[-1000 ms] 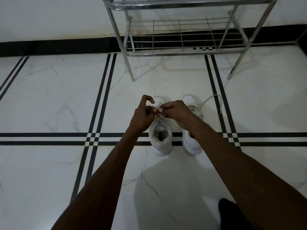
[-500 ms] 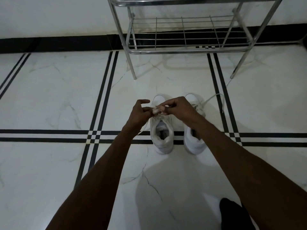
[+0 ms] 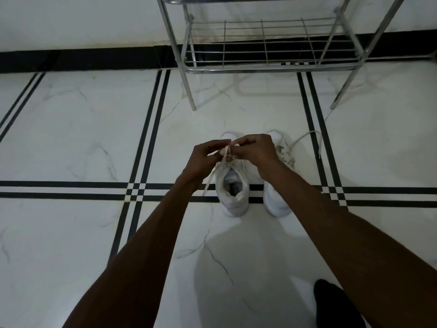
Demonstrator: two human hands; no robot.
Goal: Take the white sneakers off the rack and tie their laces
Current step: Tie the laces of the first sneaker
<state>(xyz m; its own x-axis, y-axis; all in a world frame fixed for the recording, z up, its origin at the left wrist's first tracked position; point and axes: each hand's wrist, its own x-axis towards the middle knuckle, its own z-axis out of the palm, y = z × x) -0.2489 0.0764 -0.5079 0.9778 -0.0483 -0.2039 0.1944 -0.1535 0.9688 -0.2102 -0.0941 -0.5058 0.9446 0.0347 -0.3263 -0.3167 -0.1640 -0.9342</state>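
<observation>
Two white sneakers stand side by side on the marble floor, toes toward the rack. Above the left sneaker (image 3: 233,190), my left hand (image 3: 203,159) and my right hand (image 3: 254,150) meet, each pinching part of its white lace (image 3: 225,153). One lace end trails down past the shoe's left side. The right sneaker (image 3: 275,202) is partly hidden under my right forearm; its lace (image 3: 305,138) lies loose, curling out to the right over the floor.
A chrome wire shoe rack (image 3: 267,67) stands against the wall just beyond the sneakers, its lower shelf bare. Black stripes cross the white floor. A dark shape (image 3: 331,304) sits at the bottom right.
My hands stay together over the left sneaker, working its lace; my left index finger has come down from its raised position. The view shifted slightly.
</observation>
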